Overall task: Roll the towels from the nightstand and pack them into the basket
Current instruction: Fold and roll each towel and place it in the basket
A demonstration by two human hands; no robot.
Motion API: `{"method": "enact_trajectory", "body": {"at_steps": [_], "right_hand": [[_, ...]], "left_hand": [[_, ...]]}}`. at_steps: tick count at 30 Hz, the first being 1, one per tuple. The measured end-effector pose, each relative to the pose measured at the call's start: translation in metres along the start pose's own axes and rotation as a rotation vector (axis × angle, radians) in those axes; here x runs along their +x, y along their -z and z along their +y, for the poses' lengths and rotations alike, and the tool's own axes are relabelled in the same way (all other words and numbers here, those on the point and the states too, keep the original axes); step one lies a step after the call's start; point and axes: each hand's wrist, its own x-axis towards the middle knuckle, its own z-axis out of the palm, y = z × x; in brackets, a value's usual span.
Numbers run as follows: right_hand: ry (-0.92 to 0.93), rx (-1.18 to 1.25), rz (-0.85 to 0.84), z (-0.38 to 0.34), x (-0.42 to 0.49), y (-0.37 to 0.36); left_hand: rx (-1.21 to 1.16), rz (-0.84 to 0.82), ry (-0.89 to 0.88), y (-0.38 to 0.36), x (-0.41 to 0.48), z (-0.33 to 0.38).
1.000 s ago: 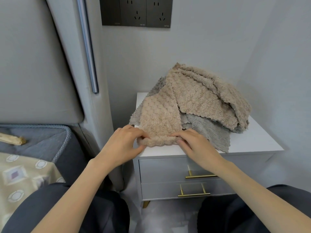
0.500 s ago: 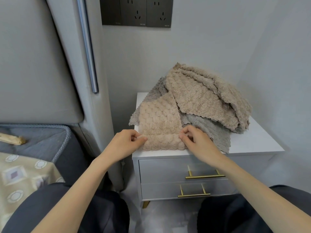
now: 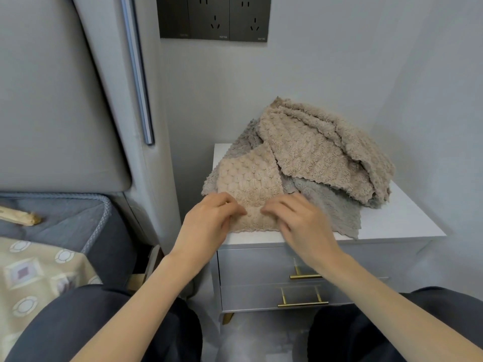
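Note:
A heap of fluffy towels sits on the white nightstand (image 3: 400, 220). A beige bubble-textured towel (image 3: 251, 178) lies at the front, with a larger beige towel (image 3: 321, 152) and a grey towel (image 3: 332, 207) behind and beside it. My left hand (image 3: 209, 220) and my right hand (image 3: 298, 218) rest side by side on the rolled near end of the bubble-textured towel, fingers curled onto it, fingertips almost meeting. No basket is in view.
The nightstand has two grey drawers with gold handles (image 3: 305, 276). A padded grey headboard (image 3: 52, 100) and a bed with a patterned cover (image 3: 34, 270) lie to the left. Walls close in behind and right. My dark-trousered knees are at the bottom.
Both hands have moved inward from the towel's side edges to its middle and further onto the nightstand. The near end of the beige towel has rolled forward.

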Motion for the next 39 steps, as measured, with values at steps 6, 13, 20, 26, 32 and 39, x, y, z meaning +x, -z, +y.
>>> {"method": "enact_trajectory", "body": {"at_steps": [6,13,20,26,32,39], "right_hand": [[0.113,-0.02,-0.107,-0.007,-0.009,-0.007],[0.016,-0.032,-0.193,0.006,-0.014,0.004],[-0.105,0.032,-0.397,0.026,-0.016,0.01],[-0.295,0.258,-0.299,0.028,-0.016,0.011],[-0.498,0.377,-0.308,0.032,-0.009,0.012],[-0.601,0.494,-0.351,0.024,-0.001,0.018]], "left_hand": [[0.074,-0.025,-0.119,-0.004,0.0,-0.003],[0.191,-0.087,-0.185,0.005,-0.008,-0.007],[0.162,-0.139,-0.01,0.01,-0.009,-0.011],[0.006,-0.209,0.218,0.008,-0.005,-0.017],[-0.235,-0.21,0.392,0.01,0.0,-0.018],[-0.382,-0.264,0.605,0.011,0.004,-0.02]]}}
